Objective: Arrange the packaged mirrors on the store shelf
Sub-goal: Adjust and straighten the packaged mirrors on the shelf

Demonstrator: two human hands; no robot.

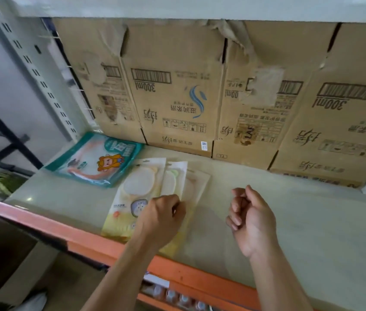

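Overlapping at the orange shelf edge (pixel 43 224), pale-yellow plastic mirror packs (pixel 139 182) lay under your left hand (pixel 160 218) — grip unclear; right hand (pixel 252 223) clenched, empty.

Three packaged mirrors (pixel 137 189) — pale pouches, oval mirrors showing — lie flat, fanned and overlapping, near the shelf (pixel 289 221) front edge, yellow-bottomed one leftmost.

Retail shop. Metal store shelf (pixel 312 221) with orange front rail (pixel 87 241) and slotted upright (pixel 31 63). Cardboard cartons (pixel 177 97) along back, printed with barcodes and "300ml". Hang-hole packaged mirrors (pixel 137 187) lying flat beside teal cartoon pack (pixel 92 160). Small bottles (pixel 177 297) on lower tier.
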